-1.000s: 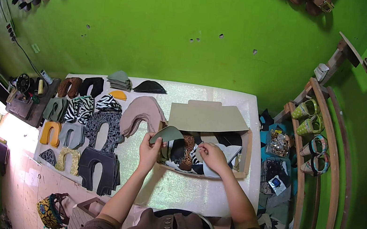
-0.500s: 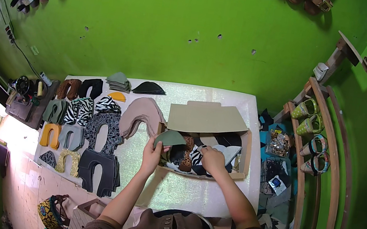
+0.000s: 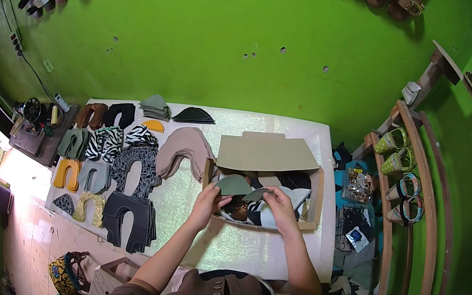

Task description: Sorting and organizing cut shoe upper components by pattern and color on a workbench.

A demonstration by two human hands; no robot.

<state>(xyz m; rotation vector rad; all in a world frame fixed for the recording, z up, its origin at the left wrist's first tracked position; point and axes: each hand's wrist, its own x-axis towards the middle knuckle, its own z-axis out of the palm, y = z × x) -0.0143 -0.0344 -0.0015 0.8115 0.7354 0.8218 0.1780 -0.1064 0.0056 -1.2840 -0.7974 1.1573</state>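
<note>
Green piece (image 3: pixel 234 185) pinched in left hand (image 3: pixel 207 204), darker piece (image 3: pixel 255 195) pinched in right hand (image 3: pixel 280 208) at its three o'clock, both over open box (image 3: pixel 315 199); light edge grips should prevent creases.

White table (image 3: pixel 233 251). Right half: open cardboard box (image 3: pixel 316 199), lid (image 3: pixel 268 155) swung to its far side. Just left of it: beige arch stack (image 3: pixel 185 143). Far edge: grey-green half-round stack (image 3: pixel 155 107), black half-round stack (image 3: pixel 195 116); yellow half-round (image 3: pixel 154 125) just nearer. Left part, in rough rows: brown arches (image 3: pixel 91 114), black arches (image 3: pixel 118 111), green arches (image 3: pixel 73 140), zebra-print pieces (image 3: pixel 104 140), dark patterned arches (image 3: pixel 122 167), yellow arches (image 3: pixel 69 163), grey arches (image 3: pixel 96 169), glittery gold arches (image 3: pixel 92 198). Near edge: charcoal arches (image 3: pixel 144 219), patterned half-round (image 3: pixel 63 203) left of the gold
</note>
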